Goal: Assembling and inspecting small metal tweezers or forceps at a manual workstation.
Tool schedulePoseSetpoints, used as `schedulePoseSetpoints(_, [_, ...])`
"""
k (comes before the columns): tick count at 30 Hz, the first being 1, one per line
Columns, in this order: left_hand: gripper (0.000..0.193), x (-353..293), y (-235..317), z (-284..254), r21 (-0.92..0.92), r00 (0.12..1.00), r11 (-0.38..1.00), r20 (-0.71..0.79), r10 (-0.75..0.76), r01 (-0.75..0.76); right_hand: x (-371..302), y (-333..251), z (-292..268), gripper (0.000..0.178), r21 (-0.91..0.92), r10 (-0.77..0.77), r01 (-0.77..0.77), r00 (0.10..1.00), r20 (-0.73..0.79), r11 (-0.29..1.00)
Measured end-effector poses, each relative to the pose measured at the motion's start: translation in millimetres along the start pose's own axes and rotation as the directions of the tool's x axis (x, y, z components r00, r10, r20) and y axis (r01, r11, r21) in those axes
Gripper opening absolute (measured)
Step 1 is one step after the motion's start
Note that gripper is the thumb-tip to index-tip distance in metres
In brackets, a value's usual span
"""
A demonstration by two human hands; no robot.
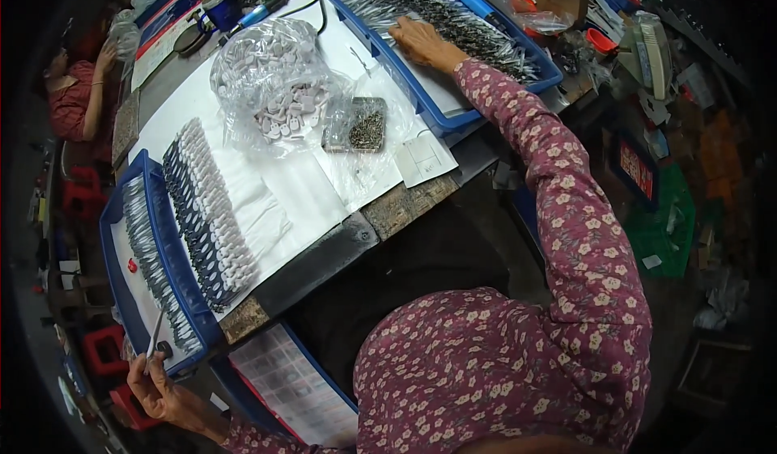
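At the lower left, my left hand [166, 397] pinches a slim silvery piece [155, 334] by its lower end. It is over the near end of a narrow blue tray [116, 272], which holds a long row of thin silvery pieces [150, 239] and a small red item [133, 265]. My right hand [425, 43] reaches into a large blue tray [417, 94], its fingers curled down at the edge of a heap of slim metal pieces [477, 37]. What those fingers hold, if anything, is hidden. A blue pen-shaped tool [469, 1] lies across that heap.
White sheets cover the table [303, 187]. On them are rows of white and dark pieces [212, 215], a clear bag of pale small parts [279, 74] and a metal box of tiny screws [367, 126]. A person [77, 90] sits at the far left. Clutter [647, 57] fills the right.
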State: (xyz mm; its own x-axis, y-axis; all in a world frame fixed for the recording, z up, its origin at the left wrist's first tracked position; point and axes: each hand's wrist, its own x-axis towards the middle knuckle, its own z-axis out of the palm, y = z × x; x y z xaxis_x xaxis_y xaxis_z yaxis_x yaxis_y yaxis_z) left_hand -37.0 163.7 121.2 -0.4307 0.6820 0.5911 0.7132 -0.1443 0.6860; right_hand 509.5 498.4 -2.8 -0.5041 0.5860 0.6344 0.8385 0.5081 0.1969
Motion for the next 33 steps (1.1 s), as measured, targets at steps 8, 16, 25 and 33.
schedulePoseSetpoints(8, [0.013, -8.1, 30.7, 34.8, -0.655, 0.978, 0.726, 0.14, -0.154, 0.208, 25.5, 6.8, 15.2, 0.018, -0.175, -0.006, 0.058, 0.959, 0.283, 0.983])
schedulePoseSetpoints(16, [0.019, -13.7, 37.8, 57.2, -0.846, 0.932, 0.424, 0.362, 0.011, 0.324, 32.6, 1.2, 19.0, 0.015, -0.302, 0.082, -0.04, 0.988, 0.128, 0.953])
schedulePoseSetpoints(25, [0.021, -40.2, 58.6, 71.2, -0.855, 0.873, 0.195, 0.487, -0.016, 0.481, 42.4, -68.0, -69.8, 0.012, 0.209, 0.437, -0.384, 0.801, -0.41, 0.9])
schedulePoseSetpoints(33, [0.013, -75.1, 38.6, 81.3, -0.74, 0.778, 0.246, 0.611, -0.146, 0.626, 30.2, -250.7, -135.6, 0.012, 0.847, 0.327, -0.365, 0.913, 0.244, 0.386])
